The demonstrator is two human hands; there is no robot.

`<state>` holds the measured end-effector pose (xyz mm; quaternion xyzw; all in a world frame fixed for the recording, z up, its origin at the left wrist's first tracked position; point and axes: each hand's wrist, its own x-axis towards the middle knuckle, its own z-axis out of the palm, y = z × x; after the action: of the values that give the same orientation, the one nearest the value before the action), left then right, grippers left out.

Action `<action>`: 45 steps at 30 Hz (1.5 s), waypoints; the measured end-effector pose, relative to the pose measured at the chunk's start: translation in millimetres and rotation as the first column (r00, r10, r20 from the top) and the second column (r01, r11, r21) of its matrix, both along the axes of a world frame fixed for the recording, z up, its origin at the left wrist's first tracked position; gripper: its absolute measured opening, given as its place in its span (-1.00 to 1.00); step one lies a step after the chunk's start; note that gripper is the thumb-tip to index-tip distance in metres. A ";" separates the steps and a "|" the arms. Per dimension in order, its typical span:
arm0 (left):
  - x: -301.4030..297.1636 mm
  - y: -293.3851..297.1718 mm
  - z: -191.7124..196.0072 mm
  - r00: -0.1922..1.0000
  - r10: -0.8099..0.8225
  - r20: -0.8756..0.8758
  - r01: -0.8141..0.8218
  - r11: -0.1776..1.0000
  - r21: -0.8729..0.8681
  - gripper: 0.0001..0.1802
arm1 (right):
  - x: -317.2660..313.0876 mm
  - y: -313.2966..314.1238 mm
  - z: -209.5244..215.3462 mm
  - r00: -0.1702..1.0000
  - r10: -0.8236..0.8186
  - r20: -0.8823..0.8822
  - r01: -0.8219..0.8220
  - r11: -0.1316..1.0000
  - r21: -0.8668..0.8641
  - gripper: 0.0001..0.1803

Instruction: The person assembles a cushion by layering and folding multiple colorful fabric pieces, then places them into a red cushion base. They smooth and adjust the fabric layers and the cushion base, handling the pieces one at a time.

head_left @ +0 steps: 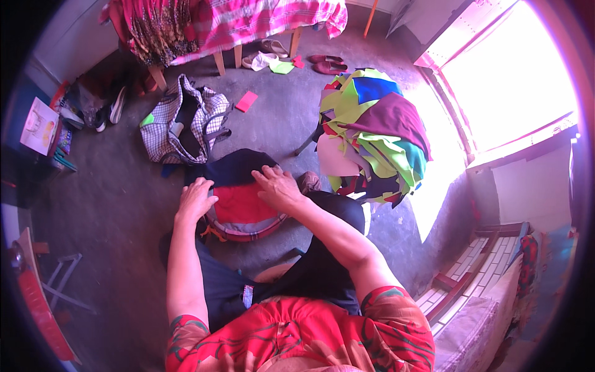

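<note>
A red piece of cloth (238, 203) lies between my hands, with a dark navy cloth (242, 164) along its far side. Under them is a low round object with a grey and reddish banded rim (251, 234); I cannot make out what kind it is. My left hand (197, 199) rests at the left edge of the cloths, its thumb out toward the red piece. On the right, my right hand (279, 188) lies over the border of the red and dark cloths with its fingers apart. Both hands press from above, and neither visibly grips anything.
A heap of coloured fabric pieces (372, 136) stands at the right on a support with dark legs. A checked bag (180, 124) sits open at the far left, near a small red piece (246, 101). Shoes (328, 64) lie by the bed (260, 25). A slatted bench (465, 266) is at right.
</note>
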<state>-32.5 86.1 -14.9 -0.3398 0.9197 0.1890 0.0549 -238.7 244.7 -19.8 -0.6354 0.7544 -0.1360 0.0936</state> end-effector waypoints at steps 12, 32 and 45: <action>50.8 80.3 35.9 0.917 0.190 -0.350 -0.084 0.951 0.297 -0.68 | -137.7 70.1 132.3 0.824 -0.527 -0.209 0.384 0.789 -0.479 -0.49; 41.9 60.0 -4.8 0.917 0.241 -0.319 -0.134 0.938 0.321 -0.69 | -217.1 135.3 142.8 0.485 -0.250 0.838 0.872 0.060 -0.486 -0.75; 24.3 54.3 -14.7 0.817 0.307 -0.489 0.052 0.805 0.591 -0.58 | -42.0 50.3 136.1 -0.324 0.545 0.773 0.639 0.729 -0.246 -0.82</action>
<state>-8.1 140.4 -29.7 -0.2993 0.7653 0.5546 -0.1312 -280.7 295.0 116.4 -0.1723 0.2487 -0.8574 0.4163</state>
